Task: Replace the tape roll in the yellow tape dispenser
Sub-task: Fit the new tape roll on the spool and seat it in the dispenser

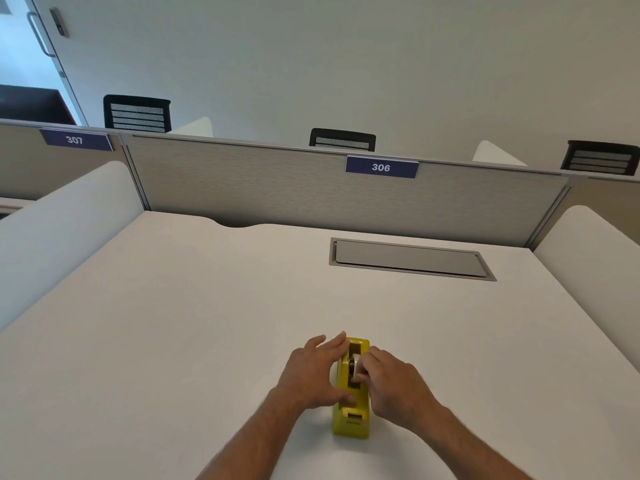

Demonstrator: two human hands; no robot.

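Observation:
The yellow tape dispenser (350, 415) stands on the white desk (194, 306) near the front edge, its cutter end towards me. A whitish tape roll (356, 367) sits in the dispenser's well. My left hand (313, 370) presses flat against the dispenser's left side, thumb near the base. My right hand (391, 382) reaches in from the right, and its fingertips pinch the roll at the well. Part of the roll is hidden by those fingers.
A grey flush cable hatch (410, 259) is set into the desk at the back right. A grey partition (311, 188) with a "306" label (381, 167) closes the far side. White rounded side dividers (65, 230) flank the desk. Black chair backs show beyond.

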